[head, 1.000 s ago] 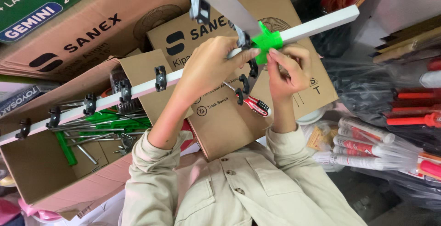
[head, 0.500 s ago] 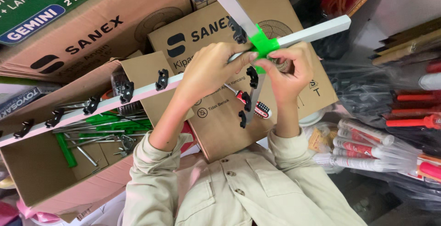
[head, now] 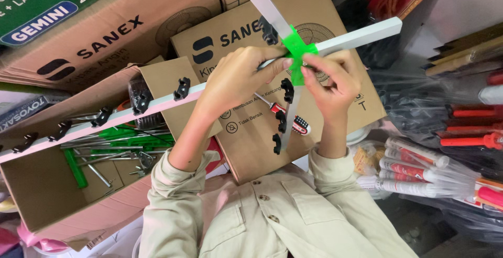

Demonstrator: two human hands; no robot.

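Your left hand (head: 236, 80) and right hand (head: 332, 80) pinch the green plastic hub (head: 296, 52) between fingertips, where the white bars (head: 361, 31) cross. Light, stiff, probably unwieldy; hold at the hub.

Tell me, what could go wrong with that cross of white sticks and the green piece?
The left hand and right hand pinch only the green joint, so the long white bars might tip or twist loose. The red-handled screwdriver seems to rest loosely on the sloping cardboard box underneath and could slide off.
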